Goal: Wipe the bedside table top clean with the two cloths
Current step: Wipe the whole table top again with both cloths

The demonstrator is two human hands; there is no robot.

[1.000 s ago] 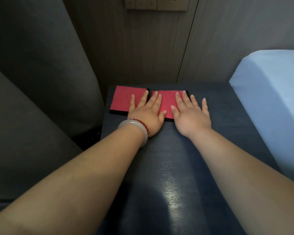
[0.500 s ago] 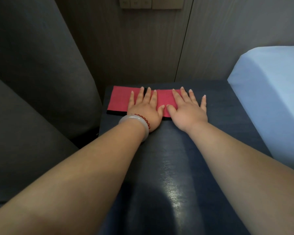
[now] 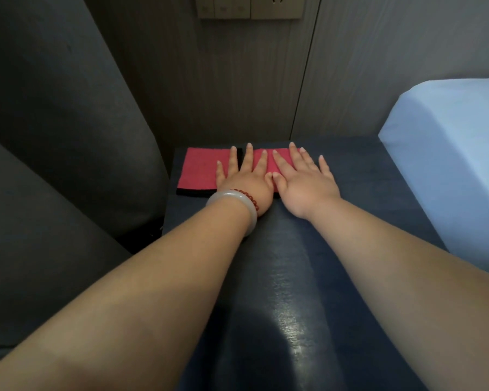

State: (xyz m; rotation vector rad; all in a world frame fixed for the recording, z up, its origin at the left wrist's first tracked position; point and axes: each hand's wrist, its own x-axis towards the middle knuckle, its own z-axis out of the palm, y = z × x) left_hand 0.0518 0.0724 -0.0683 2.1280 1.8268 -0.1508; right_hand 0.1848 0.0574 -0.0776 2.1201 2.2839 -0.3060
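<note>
Two red cloths with black edging lie side by side at the far left of the dark blue bedside table top [image 3: 378, 210]. The left cloth [image 3: 199, 170] is mostly uncovered. My left hand [image 3: 244, 179], with a pale bangle and a red bead bracelet at the wrist, lies flat with straight fingers across the seam between the cloths. The right cloth [image 3: 268, 162] is largely hidden under both hands. Flat on it presses my right hand [image 3: 302, 182], fingers spread, thumb touching my left thumb.
A wood-panelled wall with a switch and socket plate [image 3: 249, 7] stands right behind the table. A dark grey upholstered seat [image 3: 68, 136] borders the table on the left. A bed with a light blue sheet [image 3: 449, 153] borders it on the right.
Both hands have slid the cloths away from me toward the wall and slightly left over the table top. The two cloths now sit at the table's back edge.
</note>
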